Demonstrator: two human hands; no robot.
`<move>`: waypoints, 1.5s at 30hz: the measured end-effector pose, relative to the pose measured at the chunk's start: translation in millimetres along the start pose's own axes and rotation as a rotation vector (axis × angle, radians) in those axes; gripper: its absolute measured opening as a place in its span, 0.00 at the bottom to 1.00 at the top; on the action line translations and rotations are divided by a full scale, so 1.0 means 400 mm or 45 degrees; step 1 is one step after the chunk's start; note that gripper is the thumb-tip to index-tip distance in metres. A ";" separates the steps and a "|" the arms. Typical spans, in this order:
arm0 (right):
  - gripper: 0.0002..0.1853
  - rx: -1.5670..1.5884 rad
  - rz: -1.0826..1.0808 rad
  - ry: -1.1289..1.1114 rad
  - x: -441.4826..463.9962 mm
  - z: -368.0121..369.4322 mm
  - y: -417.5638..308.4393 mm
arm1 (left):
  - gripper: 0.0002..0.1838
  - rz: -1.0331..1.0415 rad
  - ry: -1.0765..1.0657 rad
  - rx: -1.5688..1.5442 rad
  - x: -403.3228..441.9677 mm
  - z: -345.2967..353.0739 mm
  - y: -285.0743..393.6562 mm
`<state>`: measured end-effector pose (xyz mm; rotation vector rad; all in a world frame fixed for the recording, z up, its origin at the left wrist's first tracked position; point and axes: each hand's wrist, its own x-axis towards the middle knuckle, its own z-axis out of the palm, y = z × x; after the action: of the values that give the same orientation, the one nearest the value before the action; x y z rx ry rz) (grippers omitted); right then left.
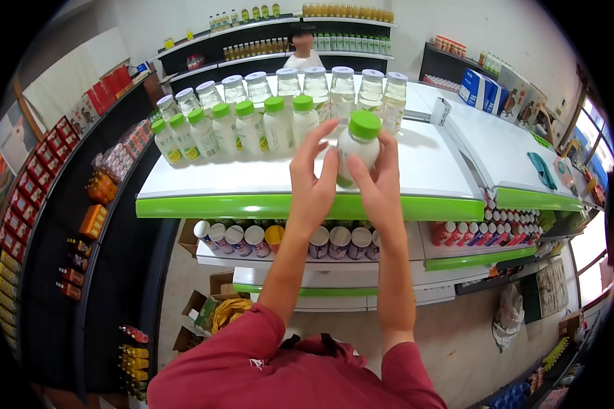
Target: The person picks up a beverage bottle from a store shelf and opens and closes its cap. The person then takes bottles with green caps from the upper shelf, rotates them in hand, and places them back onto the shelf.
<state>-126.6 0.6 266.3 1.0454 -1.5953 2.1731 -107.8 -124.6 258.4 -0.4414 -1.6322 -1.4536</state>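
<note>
A white bottle with a green cap [359,146] is upright above the front of the white top shelf [252,180]. My right hand [381,178] is wrapped round its right side, with the thumb across the front. My left hand [314,176] is just left of the bottle, thumb and fingers apart; whether a fingertip touches the bottle I cannot tell. To the left runs a row of matching green-capped bottles [251,129]. Behind them stands a row of clear bottles with pale lilac caps [315,85], partly hidden by the front row and the held bottle.
A green edge strip [252,206] borders the shelf front. Below it, a lower shelf holds white-lidded tubs [340,242] and red cans [450,233]. Dark shelving with packaged goods [119,153] lines the left. A person [301,60] is behind the far end. Cardboard boxes [194,303] sit on the floor.
</note>
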 end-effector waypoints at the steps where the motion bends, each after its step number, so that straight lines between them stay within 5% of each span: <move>1: 0.28 0.082 0.042 0.032 -0.041 0.008 -0.034 | 0.22 -0.050 -0.037 -0.088 -0.023 0.008 0.039; 6: 0.32 0.402 0.175 0.262 -0.256 0.009 -0.070 | 0.27 -0.120 -0.210 -0.180 -0.208 0.030 0.151; 14: 0.31 0.230 0.215 0.559 -0.477 -0.012 -0.061 | 0.31 -0.262 -0.356 -0.307 -0.436 0.054 0.166; 31: 0.37 0.421 0.282 0.266 -0.651 0.120 -0.133 | 0.28 -0.090 -0.131 0.121 -0.566 -0.088 0.366; 45: 0.32 0.703 0.407 -0.265 -0.790 0.585 -0.128 | 0.30 -0.017 0.195 0.551 -0.697 -0.565 0.518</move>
<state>221.1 -127.2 125.0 1.2653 -1.3394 2.9135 284.3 -203.2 149.4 -0.0714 -1.7636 -1.0710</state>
